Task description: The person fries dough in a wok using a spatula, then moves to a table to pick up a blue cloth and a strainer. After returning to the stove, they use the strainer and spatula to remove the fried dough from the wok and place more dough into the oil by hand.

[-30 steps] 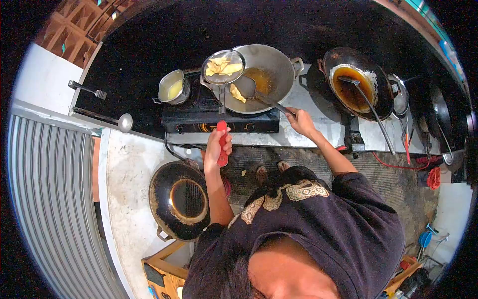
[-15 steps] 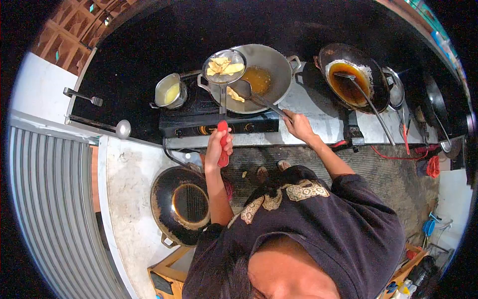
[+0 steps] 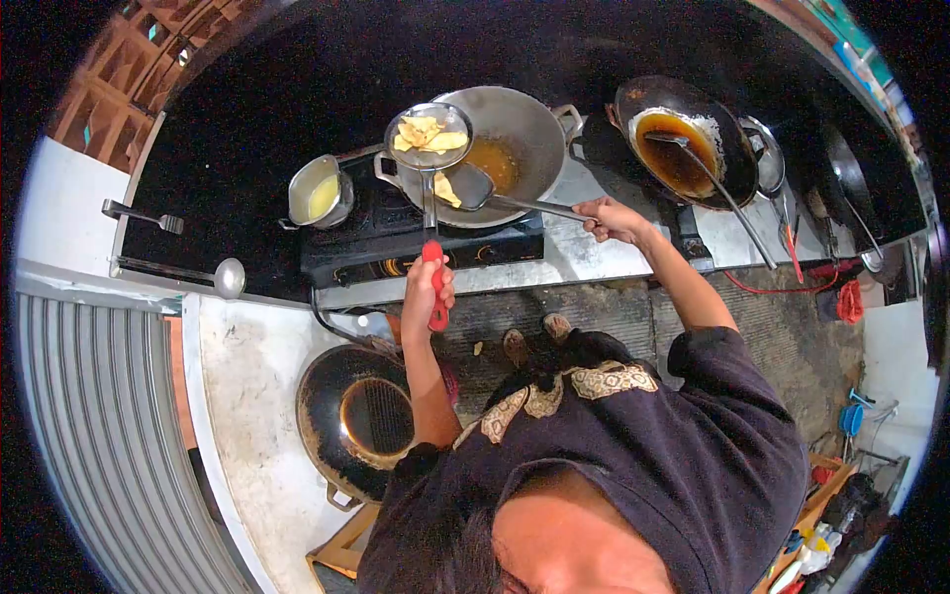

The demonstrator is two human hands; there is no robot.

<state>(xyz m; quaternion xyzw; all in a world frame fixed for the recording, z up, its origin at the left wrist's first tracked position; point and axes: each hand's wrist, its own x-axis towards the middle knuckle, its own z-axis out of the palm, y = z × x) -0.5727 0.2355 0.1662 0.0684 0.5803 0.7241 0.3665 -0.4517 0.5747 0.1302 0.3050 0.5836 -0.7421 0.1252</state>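
Closed round the red handle of a strainer [image 3: 428, 148], my left hand [image 3: 428, 292] keeps it over the left rim of a large grey wok [image 3: 534, 129]. Yellow fried pieces [image 3: 421, 133] lie in the strainer. My right hand [image 3: 616, 220] grips the handle of a metal spatula [image 3: 475, 186], whose blade is inside the wok. One more yellow piece [image 3: 447, 190] rests at the wok's left side, beside the blade. Brown oil [image 3: 493, 164] covers part of the wok's bottom.
Left of the wok stands a metal pot [image 3: 322, 193] with yellow liquid. On the right is a dark wok [image 3: 683, 148] with brown oil and a long ladle. An empty black wok [image 3: 361, 421] sits at the lower left. A ladle [image 3: 230, 277] and tongs [image 3: 143, 216] are at the far left.
My right hand has moved right and slightly up, and the spatula handle lies flatter. The strainer and my left hand have shifted slightly left in view, along with the whole scene.
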